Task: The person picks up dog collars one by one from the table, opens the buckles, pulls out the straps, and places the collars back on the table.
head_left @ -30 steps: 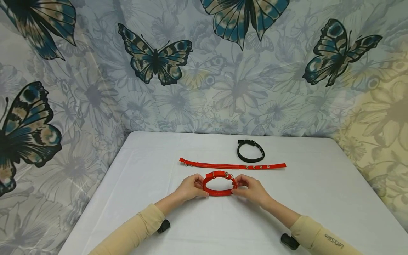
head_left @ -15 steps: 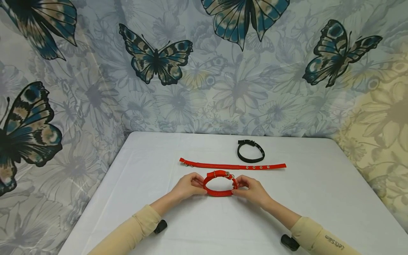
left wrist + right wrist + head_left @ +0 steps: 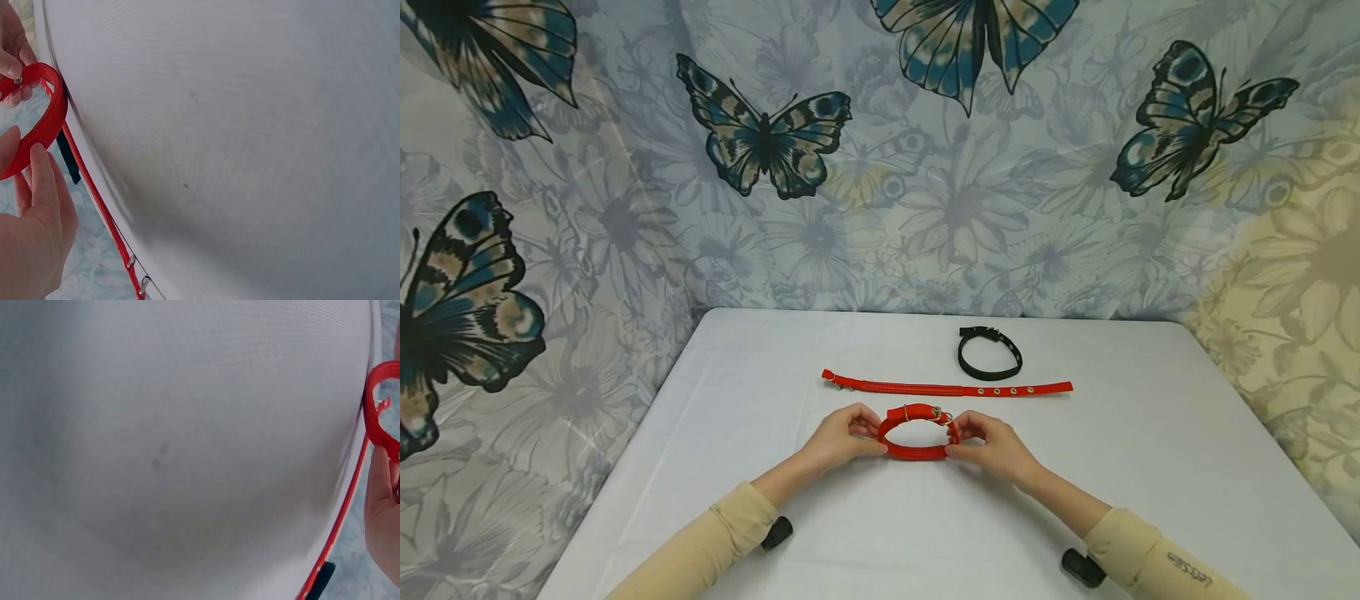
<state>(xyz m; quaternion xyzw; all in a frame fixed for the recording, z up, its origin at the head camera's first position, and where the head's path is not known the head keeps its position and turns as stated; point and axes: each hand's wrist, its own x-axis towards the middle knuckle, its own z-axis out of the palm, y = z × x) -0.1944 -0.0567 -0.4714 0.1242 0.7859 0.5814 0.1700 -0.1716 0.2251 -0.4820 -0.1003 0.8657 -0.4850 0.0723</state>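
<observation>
Between both hands a red buckled collar (image 3: pixel 916 454) is held as a loop, its metal buckle and ring on the far side in the head view. My left hand (image 3: pixel 842 437) pinches the loop's left side between thumb and fingers. On the opposite side, my right hand (image 3: pixel 997 448) pinches it near the ring. The left wrist view shows the red band (image 3: pixel 55 115) curving from the thumb and fingers of the left hand (image 3: pixel 40 225) up to the other hand. At the right edge of the right wrist view, the band (image 3: pixel 371 415) meets the right hand's fingertips.
A second red collar (image 3: pixel 917 389) lies stretched out straight just beyond the loop, eyelets toward its right end. Behind it a black collar (image 3: pixel 988 377) lies fastened in a ring. All rest on a white-covered table (image 3: pixel 1150 400) backed by a butterfly-patterned wall covering (image 3: pixel 1037 217).
My left hand and forearm have shifted slightly left, the thumb drawing back a little along the loop. The right hand and the collars on the table stay where they were.
</observation>
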